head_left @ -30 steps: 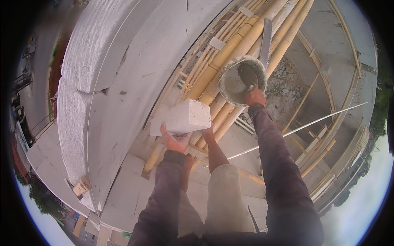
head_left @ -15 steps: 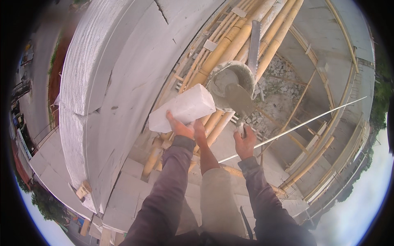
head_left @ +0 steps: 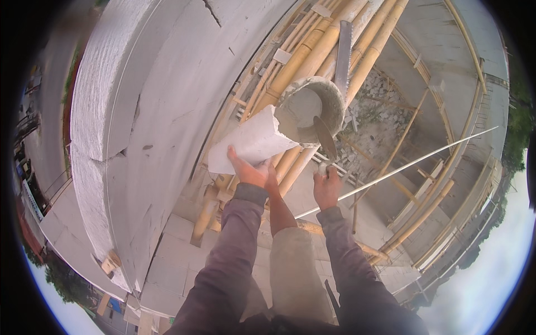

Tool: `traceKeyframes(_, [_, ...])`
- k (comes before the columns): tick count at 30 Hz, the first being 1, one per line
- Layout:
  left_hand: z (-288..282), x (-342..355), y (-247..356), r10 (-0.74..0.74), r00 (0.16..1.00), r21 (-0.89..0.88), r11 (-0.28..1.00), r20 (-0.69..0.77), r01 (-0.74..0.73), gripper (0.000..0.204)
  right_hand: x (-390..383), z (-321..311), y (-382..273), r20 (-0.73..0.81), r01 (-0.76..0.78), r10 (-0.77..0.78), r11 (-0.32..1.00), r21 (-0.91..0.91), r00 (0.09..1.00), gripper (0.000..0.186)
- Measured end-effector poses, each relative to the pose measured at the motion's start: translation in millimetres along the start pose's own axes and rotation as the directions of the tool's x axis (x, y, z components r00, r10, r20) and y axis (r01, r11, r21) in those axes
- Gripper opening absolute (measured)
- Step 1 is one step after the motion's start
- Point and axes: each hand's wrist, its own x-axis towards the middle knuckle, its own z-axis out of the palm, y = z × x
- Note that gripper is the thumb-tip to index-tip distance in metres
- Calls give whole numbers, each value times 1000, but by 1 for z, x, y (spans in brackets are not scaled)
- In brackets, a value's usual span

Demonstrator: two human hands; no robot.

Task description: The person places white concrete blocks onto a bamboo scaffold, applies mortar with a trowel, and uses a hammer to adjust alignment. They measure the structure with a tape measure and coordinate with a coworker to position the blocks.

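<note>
My left hand (head_left: 248,171) grips a white lightweight concrete block (head_left: 240,144), thumb along its near side. The block is tilted, and its rough far end is beside a round bucket (head_left: 334,96) caked with grey. Wet grey mortar (head_left: 305,107) lies inside the bucket. My right hand (head_left: 327,188) is closed round the handle of a trowel (head_left: 325,137). The trowel's blade, turned nearly edge-on, slants over the bucket's near right rim with its tip above the mortar. Part of the handle is hidden by my fingers.
Bamboo poles (head_left: 298,56) run under the bucket, and a hand saw (head_left: 344,56) rests on them behind it. A tall block wall (head_left: 167,111) rises at my left. A thin white pole (head_left: 402,172) crosses at the right, above rubble (head_left: 377,117) far below. My bare foot (head_left: 272,177) is beside the block.
The trowel has swung left and turned from its broad face to nearly edge-on, over the bucket. The block has rolled in my left hand, bringing its rough end into view. My right hand shifted slightly left.
</note>
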Motion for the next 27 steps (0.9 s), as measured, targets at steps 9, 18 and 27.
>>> traceKeyframes(9, [-28,-33,50,-258,966,-11,966,-28,258,80,99,21,-39,-3,183,-183,983,-19,983,26])
traceKeyframes(18, [-73,-225,87,170,960,315,919,224,-236,61,-71,-179,-313,598,731,-644,669,136,478,53])
traceKeyframes(27, [-43,-412,196,815,573,-55,578,86,-814,90,-272,-187,-514,811,987,-578,-161,-9,-87,89])
